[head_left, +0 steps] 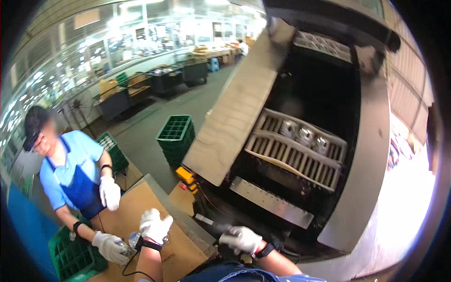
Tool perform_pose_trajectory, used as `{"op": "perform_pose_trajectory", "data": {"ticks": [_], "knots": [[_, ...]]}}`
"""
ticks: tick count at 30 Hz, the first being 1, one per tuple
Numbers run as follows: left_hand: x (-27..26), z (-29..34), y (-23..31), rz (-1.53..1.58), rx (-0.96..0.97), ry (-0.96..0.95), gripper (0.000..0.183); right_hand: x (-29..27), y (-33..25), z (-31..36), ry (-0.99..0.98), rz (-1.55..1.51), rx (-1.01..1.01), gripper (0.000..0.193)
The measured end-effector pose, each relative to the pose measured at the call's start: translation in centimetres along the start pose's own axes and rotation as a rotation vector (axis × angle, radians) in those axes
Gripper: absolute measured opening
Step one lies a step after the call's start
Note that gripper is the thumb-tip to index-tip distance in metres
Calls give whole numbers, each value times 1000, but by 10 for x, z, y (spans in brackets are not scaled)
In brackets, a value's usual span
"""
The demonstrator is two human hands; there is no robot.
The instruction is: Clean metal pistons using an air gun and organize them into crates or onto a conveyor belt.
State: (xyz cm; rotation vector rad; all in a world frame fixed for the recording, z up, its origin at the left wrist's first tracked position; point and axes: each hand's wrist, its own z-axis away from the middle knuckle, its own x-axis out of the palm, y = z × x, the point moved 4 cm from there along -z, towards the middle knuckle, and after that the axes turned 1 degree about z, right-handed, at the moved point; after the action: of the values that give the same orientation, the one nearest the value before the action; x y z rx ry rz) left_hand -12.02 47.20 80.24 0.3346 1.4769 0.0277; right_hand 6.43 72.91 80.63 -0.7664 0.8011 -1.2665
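My left hand (156, 226), in a white glove, is over the cardboard-covered table (136, 207). Its thumb stands apart from the bent fingers, and I see nothing held in it. Beside its wrist is a clear glass piece (133, 238), partly hidden. My right hand (240, 238), also gloved, is at the machine's near edge with its fingers curled. A dark bar with a pale end (205, 220) reaches toward those fingers; whether they grip it is hidden. Across the table, a co-worker's gloved hand (112, 247) holds a clear glass piece (124, 246); the co-worker's other gloved hand (110, 193) is raised.
Ahead on the right stands a large machine with metal side panels (244, 103). Its slatted rack (296, 160) carries several clear glass pieces (305, 135). Green crates (174, 141) are stacked beyond the table. Another green crate (75, 254) sits near left. A yellow control box (186, 176) is beside the machine.
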Motion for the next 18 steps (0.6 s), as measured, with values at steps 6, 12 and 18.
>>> {"op": "perform_pose_trajectory", "data": {"ticks": [6, 12, 18], "knots": [[-36, -36, 154, 416, 626, 355, 33, -158, -5, 103, 813, -642, -267, 18], [-43, -66, 373, 483, 886, 143, 42, -221, 50, 198, 1312, -545, -1, 14], [4, -148, 504, 328, 606, -78, 61, -213, 58, 203, 1147, -651, -116, 15]]}}
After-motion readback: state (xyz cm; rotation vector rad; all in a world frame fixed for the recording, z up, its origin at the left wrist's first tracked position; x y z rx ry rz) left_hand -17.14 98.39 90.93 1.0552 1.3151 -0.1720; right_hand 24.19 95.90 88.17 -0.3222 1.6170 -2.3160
